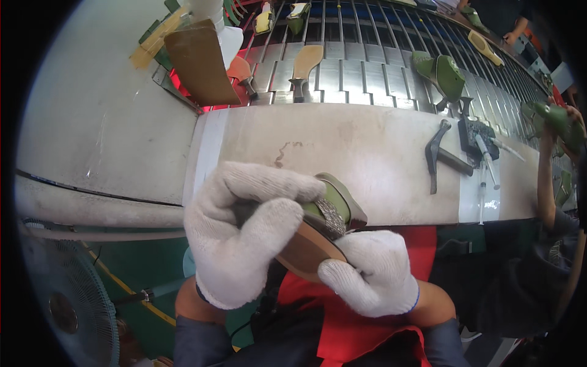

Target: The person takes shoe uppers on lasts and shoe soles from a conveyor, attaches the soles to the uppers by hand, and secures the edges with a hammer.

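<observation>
In white knit gloves, both of my hands hold a shoe in front of me, above the bench's near edge. Its green shoe last (337,194) points away, and a sparkly strap (332,215) crosses it. A brown sole (309,249) faces up toward me along the shoe's near side. My left hand (235,241) wraps around the shoe from the left, thumb against the sole and fingers over the top. At the sole's right end my right hand (374,272) pinches its edge between thumb and fingers. The gloves hide part of the shoe.
Beyond the pale bench (373,140) runs a slatted metal conveyor (342,73) carrying a tan sole (307,64) and green lasts (446,76). A hammer-like tool (435,153) and syringes (487,160) lie right. A fan (67,306) stands lower left. Another person's hand (573,119) holds a green last.
</observation>
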Available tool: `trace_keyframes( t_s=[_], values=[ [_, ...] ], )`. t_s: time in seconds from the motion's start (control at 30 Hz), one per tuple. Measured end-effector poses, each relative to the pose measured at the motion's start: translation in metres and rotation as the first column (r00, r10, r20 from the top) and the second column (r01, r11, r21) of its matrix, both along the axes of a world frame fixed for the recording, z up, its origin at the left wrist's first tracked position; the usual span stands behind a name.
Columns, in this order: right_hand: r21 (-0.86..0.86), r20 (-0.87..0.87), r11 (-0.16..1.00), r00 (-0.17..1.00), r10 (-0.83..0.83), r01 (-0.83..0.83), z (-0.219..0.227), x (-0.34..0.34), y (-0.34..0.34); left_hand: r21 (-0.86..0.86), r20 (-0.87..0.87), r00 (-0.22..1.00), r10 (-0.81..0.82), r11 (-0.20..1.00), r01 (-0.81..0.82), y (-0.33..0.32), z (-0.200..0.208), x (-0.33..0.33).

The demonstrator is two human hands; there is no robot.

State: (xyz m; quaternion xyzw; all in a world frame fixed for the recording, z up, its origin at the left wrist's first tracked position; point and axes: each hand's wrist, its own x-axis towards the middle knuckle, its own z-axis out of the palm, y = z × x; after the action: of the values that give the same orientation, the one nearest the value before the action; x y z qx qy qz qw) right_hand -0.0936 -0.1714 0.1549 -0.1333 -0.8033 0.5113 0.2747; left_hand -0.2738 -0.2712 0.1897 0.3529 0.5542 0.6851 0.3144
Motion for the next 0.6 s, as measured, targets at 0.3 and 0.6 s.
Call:
trace_keyframes(
  t_s=[0.3, 0.6],
  values=[
    [-0.046, -0.025, 0.999, 0.999, -0.022, 0.021, -0.005, -0.010, 0.013, 0.018, -0.223, 0.970, 0.098, 0.995, -0.097, 0.005, -0.006, -0.005],
    [0.250, -0.120, 0.941, 0.972, -0.203, 0.228, 0.001, 0.003, 0.019, -0.021, -0.390, 0.913, 0.119, 0.990, -0.138, 0.016, 0.008, 0.004]
  ],
)
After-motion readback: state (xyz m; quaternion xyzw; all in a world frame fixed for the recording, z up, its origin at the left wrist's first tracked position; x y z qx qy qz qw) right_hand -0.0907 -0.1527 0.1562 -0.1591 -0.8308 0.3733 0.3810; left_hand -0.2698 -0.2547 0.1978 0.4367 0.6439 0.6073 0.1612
